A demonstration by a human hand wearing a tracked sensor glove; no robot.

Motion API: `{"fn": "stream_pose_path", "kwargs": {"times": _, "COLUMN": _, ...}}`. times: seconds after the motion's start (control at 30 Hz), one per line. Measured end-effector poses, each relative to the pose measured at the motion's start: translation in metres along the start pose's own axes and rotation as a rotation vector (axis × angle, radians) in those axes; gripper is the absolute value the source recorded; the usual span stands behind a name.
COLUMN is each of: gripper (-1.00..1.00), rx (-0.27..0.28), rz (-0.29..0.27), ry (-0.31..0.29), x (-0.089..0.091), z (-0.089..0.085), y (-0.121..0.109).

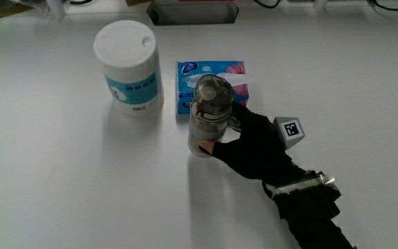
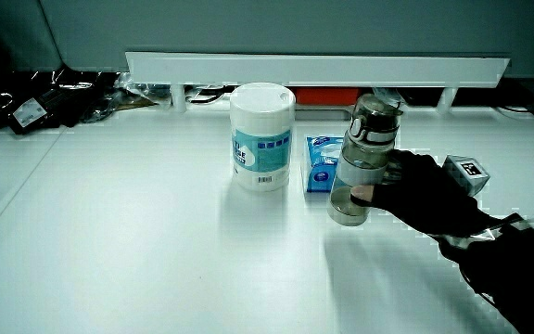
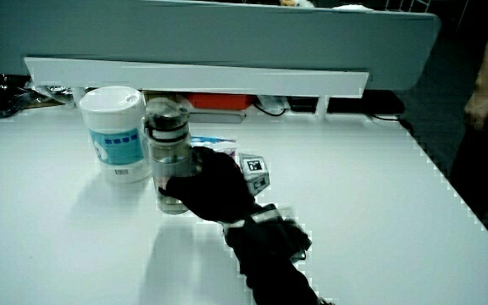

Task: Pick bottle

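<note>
A clear bottle [image 1: 208,117] with a grey lid stands upright on the white table, beside a white wipes canister [image 1: 128,66]. The gloved hand [image 1: 254,144] is wrapped around the bottle's lower body, thumb tip showing against the glass. The patterned cube [image 1: 290,131] sits on the hand's back. In both side views the bottle [image 2: 365,160] [image 3: 169,165] stands with its base on the table and the hand [image 2: 425,193] [image 3: 210,186] closed on it. The forearm reaches in from the person's edge of the table.
A blue tissue pack [image 1: 213,77] lies just farther from the person than the bottle, touching or nearly touching it. The wipes canister [image 2: 261,136] stands a hand's width from the bottle. A low white partition [image 2: 313,67] with cables under it runs along the table's edge.
</note>
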Motion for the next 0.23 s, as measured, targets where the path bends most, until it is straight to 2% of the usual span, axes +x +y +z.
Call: {"fn": "stream_pose_path", "kwargs": {"times": 0.23, "gripper": 1.0, "rx": -0.096, "rz": 0.068, "ry": -0.005, "x": -0.034, "z": -0.006, "y": -0.009}}
